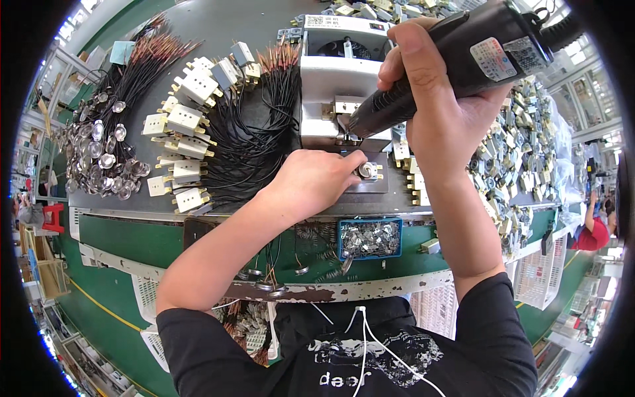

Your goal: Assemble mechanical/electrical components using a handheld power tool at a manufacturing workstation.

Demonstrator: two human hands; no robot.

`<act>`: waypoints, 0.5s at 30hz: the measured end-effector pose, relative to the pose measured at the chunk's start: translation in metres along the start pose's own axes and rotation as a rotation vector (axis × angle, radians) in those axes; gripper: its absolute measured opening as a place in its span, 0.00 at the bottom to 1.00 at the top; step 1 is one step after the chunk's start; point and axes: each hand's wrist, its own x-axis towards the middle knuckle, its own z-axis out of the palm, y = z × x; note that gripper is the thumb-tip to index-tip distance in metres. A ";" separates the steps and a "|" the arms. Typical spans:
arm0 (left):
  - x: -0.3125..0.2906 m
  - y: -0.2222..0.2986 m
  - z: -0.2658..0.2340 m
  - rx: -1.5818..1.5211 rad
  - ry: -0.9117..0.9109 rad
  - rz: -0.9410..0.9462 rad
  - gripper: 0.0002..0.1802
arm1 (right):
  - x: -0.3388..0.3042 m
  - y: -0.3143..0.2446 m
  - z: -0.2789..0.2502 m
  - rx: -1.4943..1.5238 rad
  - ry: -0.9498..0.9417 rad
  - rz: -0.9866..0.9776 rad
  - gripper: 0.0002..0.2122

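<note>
My right hand (456, 126) is wrapped round a black electric screwdriver (463, 49), its cord running off at the upper right. The tool's nose points down and left at the front of a silver metal fixture (324, 92), close to a small white block (346, 104) seated in it. In front of the fixture, my left hand (307, 177) has its fingers closed at a small pale part with a round metal piece (366, 171). That part lies on a metal plate (377, 185), and my fingers partly cover it.
White blocks with black wires (188, 119) fan out left of the fixture. Farther left are bundled wires with round metal ends (106, 149). Many small pale blocks (503, 159) are heaped at the right. A blue tray (340, 241) of small metal clips sits near the front edge.
</note>
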 end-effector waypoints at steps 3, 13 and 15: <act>0.002 0.000 0.000 0.007 -0.017 -0.003 0.16 | 0.003 0.000 0.003 -0.012 0.016 -0.028 0.06; 0.000 0.002 -0.004 0.033 -0.027 0.001 0.17 | -0.003 -0.022 0.026 -0.090 0.089 0.199 0.09; -0.003 -0.001 0.003 0.023 -0.012 0.006 0.18 | -0.002 -0.031 0.032 -0.107 0.109 0.324 0.17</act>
